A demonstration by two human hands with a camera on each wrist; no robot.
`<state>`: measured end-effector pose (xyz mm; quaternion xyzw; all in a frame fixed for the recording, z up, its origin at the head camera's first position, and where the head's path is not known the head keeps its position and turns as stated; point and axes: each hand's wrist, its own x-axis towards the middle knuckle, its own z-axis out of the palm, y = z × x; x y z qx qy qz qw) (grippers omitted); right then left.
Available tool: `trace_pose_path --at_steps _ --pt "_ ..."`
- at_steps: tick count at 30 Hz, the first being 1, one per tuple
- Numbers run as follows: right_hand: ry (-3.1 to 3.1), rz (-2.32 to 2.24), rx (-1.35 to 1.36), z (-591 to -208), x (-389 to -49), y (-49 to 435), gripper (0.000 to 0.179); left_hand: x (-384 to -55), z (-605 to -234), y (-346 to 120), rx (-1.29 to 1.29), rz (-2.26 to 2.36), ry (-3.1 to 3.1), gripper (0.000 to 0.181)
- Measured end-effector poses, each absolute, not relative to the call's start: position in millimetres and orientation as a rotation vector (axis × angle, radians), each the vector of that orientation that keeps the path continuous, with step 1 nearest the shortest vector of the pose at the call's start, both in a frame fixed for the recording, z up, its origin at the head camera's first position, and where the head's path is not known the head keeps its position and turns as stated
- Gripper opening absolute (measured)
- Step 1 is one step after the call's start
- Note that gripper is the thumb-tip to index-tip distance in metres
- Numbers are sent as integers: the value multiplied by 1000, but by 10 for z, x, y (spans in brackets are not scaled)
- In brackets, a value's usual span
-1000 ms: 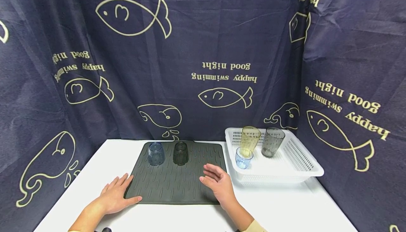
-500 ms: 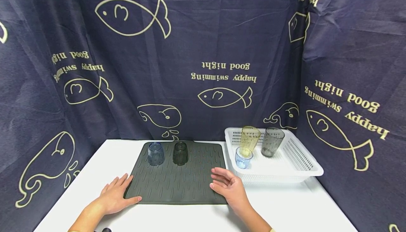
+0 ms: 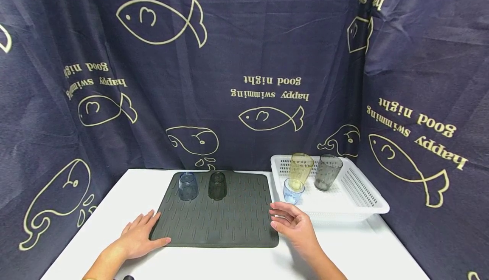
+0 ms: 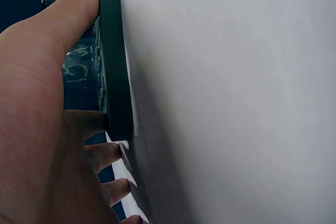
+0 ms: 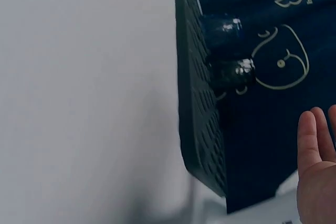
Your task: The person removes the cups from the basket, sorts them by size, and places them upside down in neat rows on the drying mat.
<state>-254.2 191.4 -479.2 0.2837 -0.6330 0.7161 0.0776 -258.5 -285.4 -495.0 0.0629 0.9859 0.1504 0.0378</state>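
My left hand lies spread at the near left corner of a dark grey drying mat, thumb and fingertips on its edge. In the left wrist view the thumb rests against the mat's rim. A blue glass and a dark grey glass stand upside down at the mat's back. My right hand hovers at the mat's right edge with loosely bent fingers, holding nothing. Just beyond it, a small light blue glass, a tall yellow glass and a tall grey glass stand upright in a white basket.
The white table carries the mat and the basket. A dark blue curtain with fish and whale prints hangs behind and on both sides.
My right hand has moved right, from over the mat to its right edge beside the basket. The left hand and the glasses have stayed in place.
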Motion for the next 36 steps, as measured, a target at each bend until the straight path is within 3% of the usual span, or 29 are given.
trace_pose_path --at_steps 6,36 --pt "-1825 2060 918 -4706 -2607 2116 49 -2585 -4952 -2860 183 479 3018 105" --pt "-2057 1832 690 -4303 -2903 2707 48 -2597 -4940 -2867 187 488 3013 105"
